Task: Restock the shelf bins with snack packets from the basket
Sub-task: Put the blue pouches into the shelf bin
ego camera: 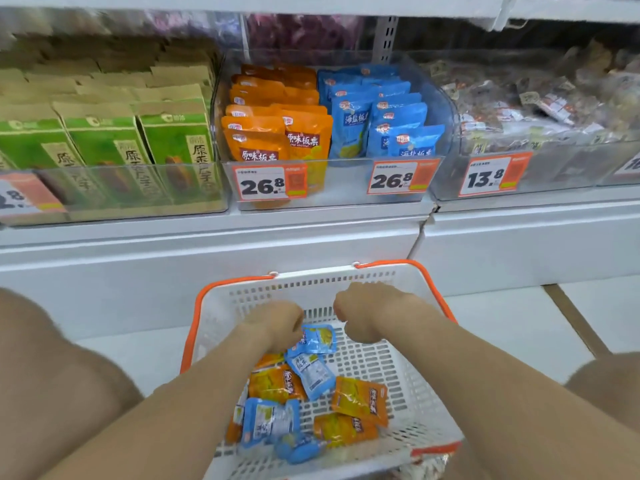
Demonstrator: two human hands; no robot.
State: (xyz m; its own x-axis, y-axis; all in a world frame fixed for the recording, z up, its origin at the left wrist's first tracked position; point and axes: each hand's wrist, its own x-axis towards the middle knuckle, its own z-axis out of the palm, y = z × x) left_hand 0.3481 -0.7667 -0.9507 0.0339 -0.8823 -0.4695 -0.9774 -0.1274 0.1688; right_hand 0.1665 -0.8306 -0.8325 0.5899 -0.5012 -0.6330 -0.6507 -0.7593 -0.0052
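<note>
The left hand [277, 323] curls onto a glossy blue snack packet [315, 339]; if it really grips, I cannot tell. The right hand [363, 313] beside it is a closed, empty fist. The slippery foil may fall into the white slotted basket [329, 277] below.

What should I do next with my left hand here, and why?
Probably lift the blue packet that your left hand seems to grip out of the basket and carry it up to the blue row in the clear shelf bin. That row's packets match it, and your right hand hovers curled, holding nothing.
</note>
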